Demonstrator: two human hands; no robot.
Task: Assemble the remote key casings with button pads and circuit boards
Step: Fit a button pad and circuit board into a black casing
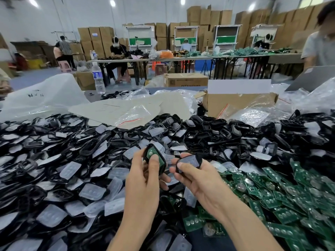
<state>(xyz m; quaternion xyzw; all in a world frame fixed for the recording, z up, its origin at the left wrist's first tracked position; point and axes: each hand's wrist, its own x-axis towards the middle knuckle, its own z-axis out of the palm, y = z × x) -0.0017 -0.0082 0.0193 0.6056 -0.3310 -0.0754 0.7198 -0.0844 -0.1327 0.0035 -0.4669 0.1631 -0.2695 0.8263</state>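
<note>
My left hand (143,180) grips a black casing half (159,163) with a green circuit board (150,152) seated in it, my thumb pressing on the board. My right hand (197,180) holds a second black casing half (190,161) with a translucent button pad showing inside, pinched between thumb and fingers. Both hands hover close together above the table's middle. A heap of black casings (90,147) and translucent button pads (92,192) covers the table beneath and to the left. Green circuit boards (282,196) are piled at the right.
An open cardboard box (237,104) and clear plastic bags (137,113) lie behind the heap. A water bottle (98,78) stands at the far left edge. Another person (319,46) stands at the far right by a laptop (311,80). Further worktables with seated people fill the background.
</note>
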